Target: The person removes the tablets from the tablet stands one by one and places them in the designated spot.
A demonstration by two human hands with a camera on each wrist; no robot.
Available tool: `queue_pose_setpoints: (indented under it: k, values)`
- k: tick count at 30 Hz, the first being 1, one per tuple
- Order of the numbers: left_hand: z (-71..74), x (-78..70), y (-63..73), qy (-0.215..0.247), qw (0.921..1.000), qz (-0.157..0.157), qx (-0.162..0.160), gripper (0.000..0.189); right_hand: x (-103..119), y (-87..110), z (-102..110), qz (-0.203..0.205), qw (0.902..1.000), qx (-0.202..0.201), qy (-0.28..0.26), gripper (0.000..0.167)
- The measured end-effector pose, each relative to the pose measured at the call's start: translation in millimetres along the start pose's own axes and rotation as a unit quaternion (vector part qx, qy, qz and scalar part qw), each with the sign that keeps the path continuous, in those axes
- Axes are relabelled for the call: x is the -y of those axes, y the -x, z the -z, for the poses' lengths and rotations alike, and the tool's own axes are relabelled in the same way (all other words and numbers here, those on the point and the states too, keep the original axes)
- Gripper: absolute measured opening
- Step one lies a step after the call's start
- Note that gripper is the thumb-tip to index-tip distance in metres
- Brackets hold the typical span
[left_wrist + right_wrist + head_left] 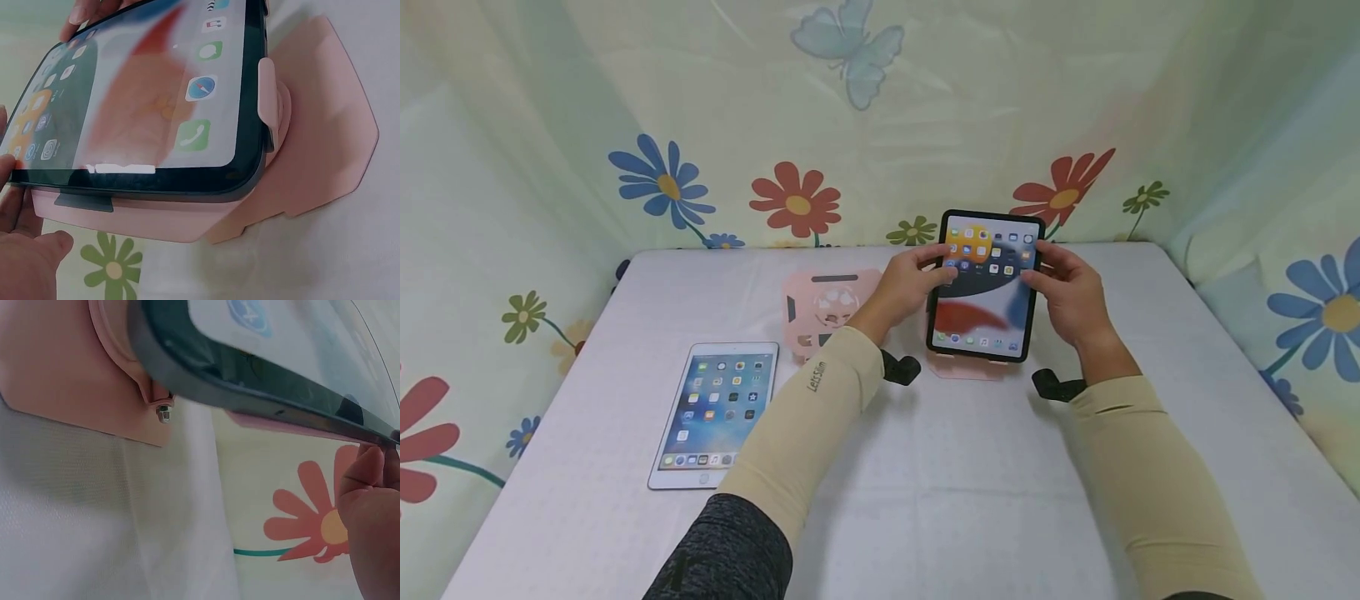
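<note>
A dark-rimmed tablet (981, 312) with its screen lit stands tilted upright on a pink tablet stand (964, 368). My left hand (898, 287) grips its left edge, and my right hand (1072, 300) grips the right edge, with digits of both on the front border. In the left wrist view, a small pink lip (267, 94) of the stand hooks over the tablet's bottom edge. The stand's flat base (331, 119) lies on the cloth. A small metal bolt (164, 414) shows at the stand's joint in the right wrist view. Most of the stand is hidden behind the tablet.
A white tablet (718, 400), screen lit, lies flat at the left, partly covered by my left sleeve. Behind my left wrist sits another pink stand (805, 310) with cutouts. The white-clothed table (970, 508) ends at a flowered curtain (970, 108).
</note>
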State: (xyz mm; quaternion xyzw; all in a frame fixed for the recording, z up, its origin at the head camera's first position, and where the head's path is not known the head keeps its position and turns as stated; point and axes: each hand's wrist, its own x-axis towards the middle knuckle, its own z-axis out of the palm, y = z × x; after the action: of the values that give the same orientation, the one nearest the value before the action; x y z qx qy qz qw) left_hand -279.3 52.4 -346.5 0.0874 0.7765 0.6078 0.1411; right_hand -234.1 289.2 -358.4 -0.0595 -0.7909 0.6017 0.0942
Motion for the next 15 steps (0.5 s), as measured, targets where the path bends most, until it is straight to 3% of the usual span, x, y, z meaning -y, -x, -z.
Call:
queue_pose_setpoints:
  k: [9, 15]
  values:
    - [-1.8, -0.5, 0.4, 0.013, 0.9999, 0.007, -0.001, 0.048, 0.3, -0.5, -5.0, -0.008, 0.9998, -0.019, -0.003, 0.060]
    - [-1.2, 0.2, 0.6, 0.015, 0.9998, -0.009, -0.012, 0.047, 2.0, -0.4, -6.3, 0.003, 0.9998, -0.021, -0.003, 0.060]
